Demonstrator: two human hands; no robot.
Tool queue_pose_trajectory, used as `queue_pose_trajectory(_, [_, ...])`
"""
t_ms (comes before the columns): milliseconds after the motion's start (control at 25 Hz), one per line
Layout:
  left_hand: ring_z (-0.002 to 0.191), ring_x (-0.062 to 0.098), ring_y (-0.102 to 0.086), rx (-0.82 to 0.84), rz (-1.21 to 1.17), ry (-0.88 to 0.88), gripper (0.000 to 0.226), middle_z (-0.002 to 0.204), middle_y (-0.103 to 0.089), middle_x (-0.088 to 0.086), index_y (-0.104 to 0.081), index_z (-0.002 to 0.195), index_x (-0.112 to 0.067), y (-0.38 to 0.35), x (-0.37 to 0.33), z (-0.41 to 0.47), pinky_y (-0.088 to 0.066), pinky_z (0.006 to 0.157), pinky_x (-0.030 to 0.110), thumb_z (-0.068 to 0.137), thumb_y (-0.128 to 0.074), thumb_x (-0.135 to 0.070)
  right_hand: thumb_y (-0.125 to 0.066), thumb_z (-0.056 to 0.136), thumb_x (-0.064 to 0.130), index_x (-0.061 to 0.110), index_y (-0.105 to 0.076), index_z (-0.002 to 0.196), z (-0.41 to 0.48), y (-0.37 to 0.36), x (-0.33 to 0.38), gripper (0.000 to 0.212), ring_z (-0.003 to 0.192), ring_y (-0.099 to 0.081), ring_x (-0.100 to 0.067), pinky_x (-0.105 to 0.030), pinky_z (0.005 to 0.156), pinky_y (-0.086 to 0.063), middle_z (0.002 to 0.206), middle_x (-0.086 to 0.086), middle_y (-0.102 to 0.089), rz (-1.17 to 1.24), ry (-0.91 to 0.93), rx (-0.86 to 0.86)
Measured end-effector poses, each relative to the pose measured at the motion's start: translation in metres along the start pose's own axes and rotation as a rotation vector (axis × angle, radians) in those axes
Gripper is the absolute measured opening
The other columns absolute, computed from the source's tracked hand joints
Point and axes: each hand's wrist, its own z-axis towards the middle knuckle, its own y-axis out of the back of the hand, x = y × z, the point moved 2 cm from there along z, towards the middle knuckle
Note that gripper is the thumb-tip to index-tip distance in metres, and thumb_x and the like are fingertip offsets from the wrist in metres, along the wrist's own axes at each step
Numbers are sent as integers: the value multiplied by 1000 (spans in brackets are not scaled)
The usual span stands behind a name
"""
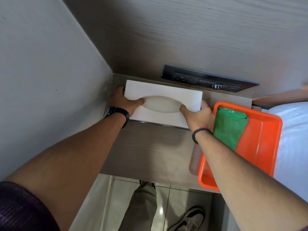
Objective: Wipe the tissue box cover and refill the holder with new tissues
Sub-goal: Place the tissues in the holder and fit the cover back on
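A white tissue box cover [160, 90] with an oval slot lies on the brown bedside table [150, 147], pushed toward the back left corner. My left hand [124, 101] grips its left end, thumb at the slot's edge. Gripping the right end is my right hand [198, 115], its thumb also at the slot. A thin metal base edge [158, 124] shows under the cover's front side. No tissue pokes out of the slot. A folded green cloth [229, 126] rests in an orange tray [263, 142] just right of my right hand.
A dark switch and socket panel [208, 79] is set in the wooden wall behind the cover. A grey wall closes the left side. White bedding [295, 139] lies to the right of the tray. Below the table's front edge are tiled floor and my shoes.
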Motion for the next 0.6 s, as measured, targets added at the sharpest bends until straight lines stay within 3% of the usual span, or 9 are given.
queue_pose_trajectory(160, [89, 15, -54, 17, 2, -7, 69, 103, -56, -7, -49, 112, -23, 1, -4, 3, -43, 71, 27, 57, -85, -44, -65, 55, 59, 21, -64, 97, 1, 2, 2, 56, 83, -65, -27, -30, 68, -52, 91, -4, -71, -41, 21, -26])
queue_pose_trajectory(360, [87, 13, -54, 23, -46, -3, 63, 101, -56, -8, -46, 104, -27, 3, -1, 0, -39, 62, 20, 57, -86, -41, -66, 58, 57, 20, -61, 103, -1, 3, 4, 59, 86, -63, -30, -37, 72, -54, 95, -6, -69, -65, 42, -61])
queue_pose_trajectory(600, [84, 14, -54, 25, -7, 14, 64, 97, -56, -8, -50, 105, -24, 0, 1, -1, -39, 58, 19, 56, -86, -43, -71, 61, 51, 19, -62, 103, -3, 0, -5, 54, 88, -64, -28, -35, 74, -54, 98, -8, -68, -17, -15, 0])
